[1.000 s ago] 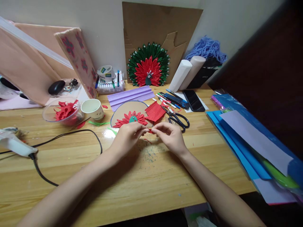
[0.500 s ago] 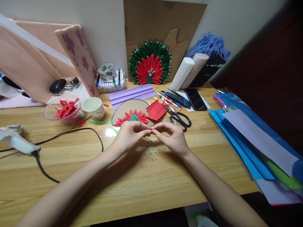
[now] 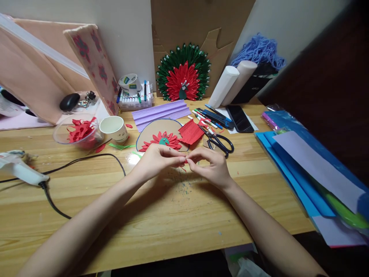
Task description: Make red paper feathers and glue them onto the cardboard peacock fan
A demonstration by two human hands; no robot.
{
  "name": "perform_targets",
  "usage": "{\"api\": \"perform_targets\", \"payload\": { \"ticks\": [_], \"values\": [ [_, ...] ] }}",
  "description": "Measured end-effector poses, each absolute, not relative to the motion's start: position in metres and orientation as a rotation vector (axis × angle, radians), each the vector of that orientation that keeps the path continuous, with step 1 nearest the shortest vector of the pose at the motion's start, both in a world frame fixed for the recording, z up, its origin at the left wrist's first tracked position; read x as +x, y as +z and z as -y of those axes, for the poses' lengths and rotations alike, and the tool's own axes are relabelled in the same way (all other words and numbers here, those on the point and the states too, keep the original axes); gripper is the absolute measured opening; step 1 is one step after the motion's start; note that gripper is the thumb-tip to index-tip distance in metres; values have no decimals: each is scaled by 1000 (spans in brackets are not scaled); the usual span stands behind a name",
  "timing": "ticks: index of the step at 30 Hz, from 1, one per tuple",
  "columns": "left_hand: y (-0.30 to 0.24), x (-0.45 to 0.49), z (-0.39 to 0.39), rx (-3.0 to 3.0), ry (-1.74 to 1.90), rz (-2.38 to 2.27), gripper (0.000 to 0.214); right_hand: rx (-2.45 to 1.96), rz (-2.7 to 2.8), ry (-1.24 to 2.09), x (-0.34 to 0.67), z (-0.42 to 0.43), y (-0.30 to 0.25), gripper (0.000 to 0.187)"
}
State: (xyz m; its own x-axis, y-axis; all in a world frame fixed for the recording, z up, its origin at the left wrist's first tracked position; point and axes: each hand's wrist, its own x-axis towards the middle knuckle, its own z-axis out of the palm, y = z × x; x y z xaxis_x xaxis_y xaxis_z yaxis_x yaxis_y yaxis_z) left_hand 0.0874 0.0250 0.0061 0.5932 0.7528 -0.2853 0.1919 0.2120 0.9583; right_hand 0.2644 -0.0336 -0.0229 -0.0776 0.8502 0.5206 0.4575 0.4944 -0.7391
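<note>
You have a wooden table with a yellowish, grained top, scuffed with small dark marks. Behind the table you see a plain greyish-white wall; to the table's right, a very dark surface rises at a slant. Below the table's near edge it is mostly dark, while soft light covers its top.

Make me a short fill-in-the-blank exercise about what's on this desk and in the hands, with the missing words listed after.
1. The left hand and right hand meet at a small piece coloured ____.
2. The scissors lie nearer the ____ hand.
3. The outer feathers of the craft against the upright cardboard are ____.
4. Beside the clear bowl of red scraps stands a paper ____.

Missing words: red; right; green; cup.
</note>
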Motion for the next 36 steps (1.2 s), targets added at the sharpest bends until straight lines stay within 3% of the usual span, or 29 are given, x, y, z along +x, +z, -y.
{"api": "perform_targets", "payload": {
  "ticks": [9,17,21,36],
  "values": [
    [10,85,-29,1236,403,-932,12,-1116,1714,464,261,37,-22,10],
    [12,89,-19,1429,540,-1012,13,-1233,1285,1060,258,33,-21,13],
    [15,90,-13,1546,591,-1060,16,-1229,1198,1200,261,29,-19,12],
    [13,89,-6,1915,757,-953,6,-1238,1242,1208,265,28,-22,10]
  ]
}}
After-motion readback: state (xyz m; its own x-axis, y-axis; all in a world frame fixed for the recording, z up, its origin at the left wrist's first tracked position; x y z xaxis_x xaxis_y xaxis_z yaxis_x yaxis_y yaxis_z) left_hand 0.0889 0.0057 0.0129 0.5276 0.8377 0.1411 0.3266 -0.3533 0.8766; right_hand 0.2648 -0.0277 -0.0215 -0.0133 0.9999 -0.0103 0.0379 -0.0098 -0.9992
